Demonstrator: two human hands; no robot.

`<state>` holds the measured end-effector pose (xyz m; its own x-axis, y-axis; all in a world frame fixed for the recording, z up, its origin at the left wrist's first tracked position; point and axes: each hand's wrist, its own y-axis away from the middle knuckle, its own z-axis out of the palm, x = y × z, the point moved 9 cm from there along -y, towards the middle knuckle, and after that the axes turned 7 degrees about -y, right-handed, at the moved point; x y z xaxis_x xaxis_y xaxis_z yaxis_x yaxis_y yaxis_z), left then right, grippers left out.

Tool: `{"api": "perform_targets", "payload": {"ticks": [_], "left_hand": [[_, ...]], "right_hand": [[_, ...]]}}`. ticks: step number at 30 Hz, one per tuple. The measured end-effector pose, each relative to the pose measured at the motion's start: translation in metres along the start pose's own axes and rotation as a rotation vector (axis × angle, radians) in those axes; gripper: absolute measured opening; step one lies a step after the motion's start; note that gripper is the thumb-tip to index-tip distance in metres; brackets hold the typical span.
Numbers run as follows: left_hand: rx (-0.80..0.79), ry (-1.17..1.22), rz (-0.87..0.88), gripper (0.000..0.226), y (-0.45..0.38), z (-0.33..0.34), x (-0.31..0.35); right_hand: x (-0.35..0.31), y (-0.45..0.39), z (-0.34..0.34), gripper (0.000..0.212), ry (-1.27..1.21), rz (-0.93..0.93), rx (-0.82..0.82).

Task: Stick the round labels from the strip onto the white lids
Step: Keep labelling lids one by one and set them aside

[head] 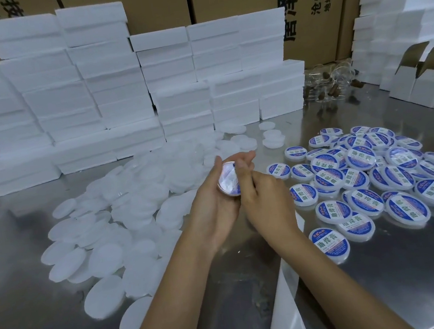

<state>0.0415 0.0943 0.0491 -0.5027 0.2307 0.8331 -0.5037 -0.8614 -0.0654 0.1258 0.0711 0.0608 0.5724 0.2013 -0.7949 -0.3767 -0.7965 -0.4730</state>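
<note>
Above the steel counter (387,293), the left hand (216,205) grasps a labelled white lid (229,180) while the right hand (263,197), fingers curled, presses its label; plain lids (115,230) lie toward the counter's left edge.

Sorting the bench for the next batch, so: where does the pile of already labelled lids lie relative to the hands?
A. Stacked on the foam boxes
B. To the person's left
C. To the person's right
C: the labelled lids with blue labels spread over the steel table right of both hands.

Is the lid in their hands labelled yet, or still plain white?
Labelled. The lid held in the left hand shows a blue-rimmed label, and the right hand has its thumb pressed against it.
</note>
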Motion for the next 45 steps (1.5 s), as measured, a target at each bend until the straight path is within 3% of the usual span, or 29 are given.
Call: {"api": "perform_targets", "payload": {"ticks": [4,7,12,20,22,25,30,35,45], "left_hand": [[0.211,-0.543,0.186,0.022,0.002,-0.018,0.011],[0.238,-0.684,0.280,0.029,0.004,-0.021,0.023],[0.288,-0.691,0.329,0.024,0.008,-0.029,0.037],[0.410,-0.622,0.289,0.030,0.010,-0.044,0.036],[0.367,-0.541,0.182,0.034,0.006,-0.042,0.025],[0.308,-0.491,0.058,0.034,0.003,-0.037,0.009],[0.359,-0.509,0.020,0.039,0.004,-0.046,0.003],[0.410,-0.503,-0.021,0.038,0.005,-0.055,0.000],[0.485,-0.544,-0.048,0.029,0.008,-0.062,0.001]], "right_hand": [[0.009,-0.005,-0.004,0.056,-0.111,0.051,0.005],[0.017,-0.005,0.000,0.055,-0.242,0.126,-0.024],[0.017,-0.007,0.002,0.052,-0.435,0.178,-0.077],[0.004,-0.012,-0.006,0.046,-0.435,0.092,-0.244],[0.020,-0.017,-0.018,0.042,-0.485,0.195,-0.176],[0.065,-0.025,-0.047,0.038,-0.673,0.473,0.052],[0.127,-0.029,-0.083,0.034,-0.869,0.751,0.260],[0.150,-0.035,-0.092,0.030,-1.028,0.803,0.289],[0.147,-0.032,-0.092,0.024,-0.915,0.792,0.289]]}}
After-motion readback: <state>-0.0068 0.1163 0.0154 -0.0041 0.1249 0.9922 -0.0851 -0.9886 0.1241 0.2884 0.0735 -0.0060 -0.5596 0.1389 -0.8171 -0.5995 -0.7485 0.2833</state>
